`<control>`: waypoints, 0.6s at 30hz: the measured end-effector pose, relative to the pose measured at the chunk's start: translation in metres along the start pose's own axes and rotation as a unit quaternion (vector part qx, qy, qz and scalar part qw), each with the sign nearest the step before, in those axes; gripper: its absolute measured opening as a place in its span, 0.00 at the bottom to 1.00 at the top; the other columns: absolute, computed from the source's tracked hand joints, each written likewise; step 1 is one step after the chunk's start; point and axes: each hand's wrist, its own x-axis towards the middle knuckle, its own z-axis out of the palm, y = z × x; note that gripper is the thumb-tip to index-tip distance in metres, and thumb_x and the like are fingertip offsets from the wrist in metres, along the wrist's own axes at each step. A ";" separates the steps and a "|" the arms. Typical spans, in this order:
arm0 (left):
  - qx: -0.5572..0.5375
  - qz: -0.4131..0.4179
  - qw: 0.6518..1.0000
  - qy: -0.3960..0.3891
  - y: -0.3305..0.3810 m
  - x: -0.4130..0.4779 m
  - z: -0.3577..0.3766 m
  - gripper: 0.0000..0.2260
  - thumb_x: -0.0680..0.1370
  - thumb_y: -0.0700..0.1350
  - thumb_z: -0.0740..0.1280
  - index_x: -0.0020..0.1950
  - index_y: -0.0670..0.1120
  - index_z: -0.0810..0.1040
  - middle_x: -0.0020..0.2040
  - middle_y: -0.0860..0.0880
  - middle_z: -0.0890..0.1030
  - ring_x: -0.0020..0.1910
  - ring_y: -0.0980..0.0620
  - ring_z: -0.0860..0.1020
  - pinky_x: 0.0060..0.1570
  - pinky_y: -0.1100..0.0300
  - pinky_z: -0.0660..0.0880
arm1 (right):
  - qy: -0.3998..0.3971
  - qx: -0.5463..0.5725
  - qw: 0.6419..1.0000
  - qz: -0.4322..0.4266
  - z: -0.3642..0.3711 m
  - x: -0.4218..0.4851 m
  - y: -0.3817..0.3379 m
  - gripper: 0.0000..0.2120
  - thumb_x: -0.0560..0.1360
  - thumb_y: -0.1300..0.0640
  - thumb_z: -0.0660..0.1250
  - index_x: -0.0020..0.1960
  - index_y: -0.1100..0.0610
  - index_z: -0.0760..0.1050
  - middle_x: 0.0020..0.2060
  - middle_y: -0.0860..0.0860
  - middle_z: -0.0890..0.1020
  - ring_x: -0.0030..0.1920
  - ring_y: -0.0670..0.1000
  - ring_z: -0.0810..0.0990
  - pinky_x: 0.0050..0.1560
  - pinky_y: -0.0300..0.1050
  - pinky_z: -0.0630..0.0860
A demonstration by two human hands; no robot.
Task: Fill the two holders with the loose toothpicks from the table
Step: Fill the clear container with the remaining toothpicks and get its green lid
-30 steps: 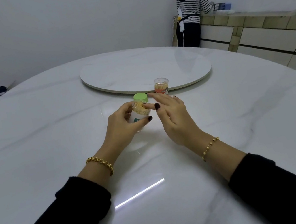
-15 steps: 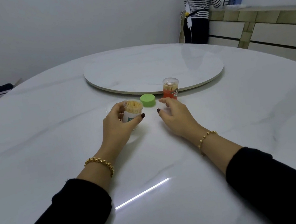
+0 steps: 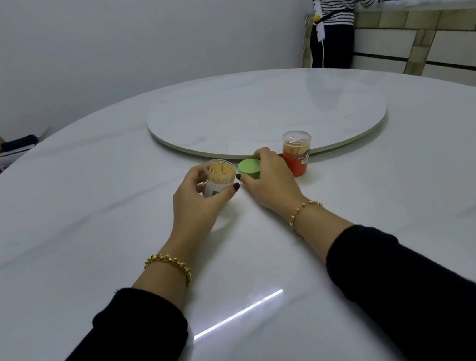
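Right hand has moved onto green lid, fingers grasping it; left hand fingers grasp open toothpick holder; red holder stands beside on tabletop.

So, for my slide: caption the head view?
Left hand holds the open clear toothpick holder; right hand grips green plastic cap.

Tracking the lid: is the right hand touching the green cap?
Touching: in the head view the right hand has its thumb and fingers wrapped round the green cap.
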 end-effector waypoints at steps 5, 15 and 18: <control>-0.005 0.003 1.000 -0.017 0.002 -0.003 0.001 0.17 0.68 0.45 0.77 0.54 0.54 0.77 0.50 0.56 0.81 0.49 0.55 0.79 0.51 0.53 0.79 | 0.005 0.045 0.999 0.005 -0.006 -0.006 0.001 0.21 0.74 0.55 0.69 0.63 0.61 0.69 0.58 0.57 0.75 0.59 0.54 0.73 0.57 0.41 0.69; 0.020 -0.004 0.997 -0.077 0.021 -0.027 0.012 0.21 0.67 0.36 0.72 0.56 0.53 0.74 0.47 0.53 0.79 0.42 0.57 0.78 0.44 0.61 0.77 | 0.069 0.237 0.966 -0.075 -0.049 -0.059 -0.010 0.21 0.77 0.62 0.63 0.69 0.59 0.67 0.61 0.47 0.72 0.65 0.50 0.72 0.65 0.47 0.71; 0.031 0.006 0.995 -0.097 0.029 -0.037 0.020 0.19 0.67 0.36 0.72 0.53 0.52 0.75 0.43 0.51 0.79 0.40 0.54 0.77 0.39 0.61 0.75 | 0.078 0.259 0.956 -0.114 -0.072 -0.075 -0.013 0.22 0.75 0.60 0.61 0.69 0.58 0.68 0.61 0.46 0.73 0.63 0.44 0.72 0.63 0.40 0.71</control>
